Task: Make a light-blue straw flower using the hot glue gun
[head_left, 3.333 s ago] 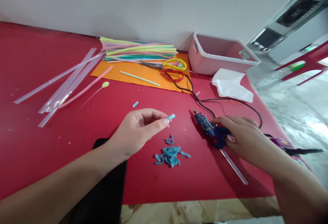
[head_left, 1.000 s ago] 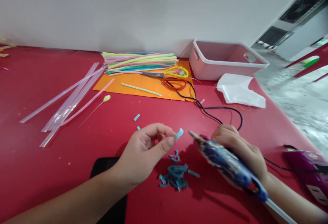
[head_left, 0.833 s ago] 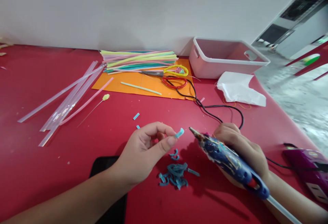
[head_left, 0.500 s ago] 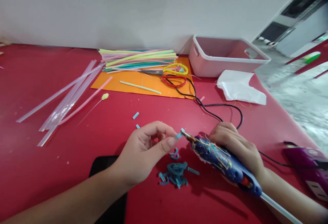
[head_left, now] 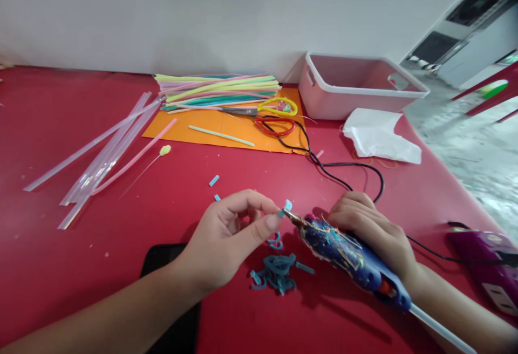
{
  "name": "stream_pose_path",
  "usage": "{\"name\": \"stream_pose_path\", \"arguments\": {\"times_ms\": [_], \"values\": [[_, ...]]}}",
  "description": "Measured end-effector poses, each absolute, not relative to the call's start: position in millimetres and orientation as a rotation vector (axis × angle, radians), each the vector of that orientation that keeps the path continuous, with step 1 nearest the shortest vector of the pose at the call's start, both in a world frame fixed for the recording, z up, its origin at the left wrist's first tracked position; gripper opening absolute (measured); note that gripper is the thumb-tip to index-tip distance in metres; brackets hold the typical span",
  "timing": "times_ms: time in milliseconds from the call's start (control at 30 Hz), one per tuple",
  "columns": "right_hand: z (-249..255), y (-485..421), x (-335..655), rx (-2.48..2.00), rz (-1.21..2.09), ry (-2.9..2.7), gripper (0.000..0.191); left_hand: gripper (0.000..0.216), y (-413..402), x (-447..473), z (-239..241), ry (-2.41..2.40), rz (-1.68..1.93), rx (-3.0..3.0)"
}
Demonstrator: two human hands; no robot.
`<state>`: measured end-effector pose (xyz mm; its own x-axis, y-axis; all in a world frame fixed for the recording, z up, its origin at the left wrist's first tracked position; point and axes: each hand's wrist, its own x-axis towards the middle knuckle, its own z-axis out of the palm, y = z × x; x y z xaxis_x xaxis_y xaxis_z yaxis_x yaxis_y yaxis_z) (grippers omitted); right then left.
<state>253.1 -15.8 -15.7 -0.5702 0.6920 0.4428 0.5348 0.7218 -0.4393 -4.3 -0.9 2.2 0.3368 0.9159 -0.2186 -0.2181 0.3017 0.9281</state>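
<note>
My left hand pinches a small blue strip between thumb and forefinger. Wrapped around a blue hot glue gun is my right hand. The gun's metal nozzle touches the strip close to my left fingertips, and a whitish glue stick comes out of its rear end. Below the hands lies a pile of short blue strips, some of them curled. Two more blue pieces rest beyond my left hand, one partly covered by it.
Long colored strips and scissors lie on an orange sheet. A pink bin stands behind a white scrap. Clear sticks, a black phone-like slab, a purple box and a black cord surround my hands.
The nozzle has shifted slightly left along the blue strip, nearer my left fingertips. The strip's free end now stands up above the nozzle. Both hands keep their holds.
</note>
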Motion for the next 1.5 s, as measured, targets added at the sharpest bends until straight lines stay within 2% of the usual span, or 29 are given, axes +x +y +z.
{"name": "stream_pose_path", "arguments": {"times_ms": [200,433,1500], "values": [[-16.4,-16.2,252.9,-0.934,0.361,-2.312,0.011,0.009,-3.8,-6.3,1.5,0.918,0.908,0.968],[-16.0,-18.4,253.8,-0.962,0.297,-2.248,0.004,0.009,-1.3,-4.4,-0.2,0.905,0.917,0.968],[-14.4,-18.0,251.4,-0.924,0.332,-2.310,0.011,0.007,-0.8,-5.8,-1.9,0.842,0.929,1.015]]}}
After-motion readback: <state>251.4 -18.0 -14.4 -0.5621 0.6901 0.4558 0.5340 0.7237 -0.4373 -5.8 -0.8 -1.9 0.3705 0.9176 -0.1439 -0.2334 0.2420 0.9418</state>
